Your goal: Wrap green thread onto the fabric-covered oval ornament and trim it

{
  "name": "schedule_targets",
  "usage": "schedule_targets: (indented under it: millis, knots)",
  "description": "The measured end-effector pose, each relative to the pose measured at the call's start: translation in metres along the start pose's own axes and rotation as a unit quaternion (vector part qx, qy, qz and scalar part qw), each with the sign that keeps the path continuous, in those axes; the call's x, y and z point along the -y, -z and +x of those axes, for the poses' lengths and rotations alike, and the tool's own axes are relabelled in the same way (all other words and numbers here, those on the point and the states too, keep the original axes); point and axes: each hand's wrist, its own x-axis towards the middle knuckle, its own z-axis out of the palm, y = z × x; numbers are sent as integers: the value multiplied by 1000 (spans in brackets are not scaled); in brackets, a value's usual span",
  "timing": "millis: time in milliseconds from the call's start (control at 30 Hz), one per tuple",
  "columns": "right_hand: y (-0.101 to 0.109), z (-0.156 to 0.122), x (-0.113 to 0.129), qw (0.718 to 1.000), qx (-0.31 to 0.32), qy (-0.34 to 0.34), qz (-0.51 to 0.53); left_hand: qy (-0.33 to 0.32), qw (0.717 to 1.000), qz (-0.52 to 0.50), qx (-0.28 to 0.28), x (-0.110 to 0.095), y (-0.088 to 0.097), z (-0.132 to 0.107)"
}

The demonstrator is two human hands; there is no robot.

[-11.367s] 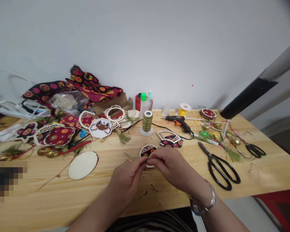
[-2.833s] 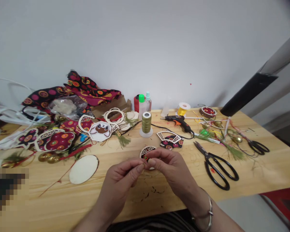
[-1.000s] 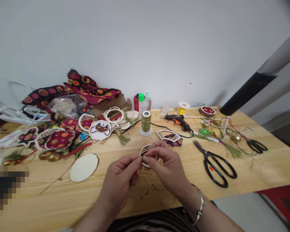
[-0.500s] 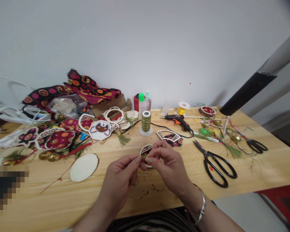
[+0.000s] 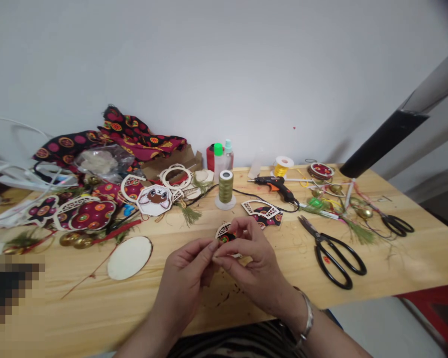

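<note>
In front of me, a small round ornament (image 5: 223, 231) shows a pale cut-out wooden rim and dark patterned fabric. Its left edge is at the thumb and finger of my left hand (image 5: 188, 268), which is closed in a pinch there. My right hand (image 5: 254, 261) covers much of the ornament. Its thumb and forefinger are pressed together beside the left fingertips, and whatever they pinch is too small to make out. Just behind stands a spool of olive thread (image 5: 226, 188). A fan-shaped wooden frame (image 5: 263, 211) lies on dark fabric to the right.
Large black-handled scissors (image 5: 332, 253) and a glue gun (image 5: 278, 186) lie on the right. A white oval disc (image 5: 130, 258) is at left, before piled ornaments and patterned cloth (image 5: 142, 132). Bottles (image 5: 218, 161) stand near the wall. Dark scraps lie under my hands.
My right hand's pinching fingertips have shifted left and slightly down, towards the left thumb. My left hand has hardly moved.
</note>
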Motion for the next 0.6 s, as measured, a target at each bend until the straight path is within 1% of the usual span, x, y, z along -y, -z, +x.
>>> schedule_targets:
  millis: [133, 333, 600]
  knots:
    - [-1, 0, 0, 1000, -6, -3, -2, -11, 1000, 5, -1, 1, 1, 0]
    - [1, 1, 0, 1000, -14, -23, 12, 10, 1000, -8, 8, 1, 0, -1]
    - [2, 3, -2, 999, -28, -34, 6, 11, 1000, 2, 1, -1, -1, -1]
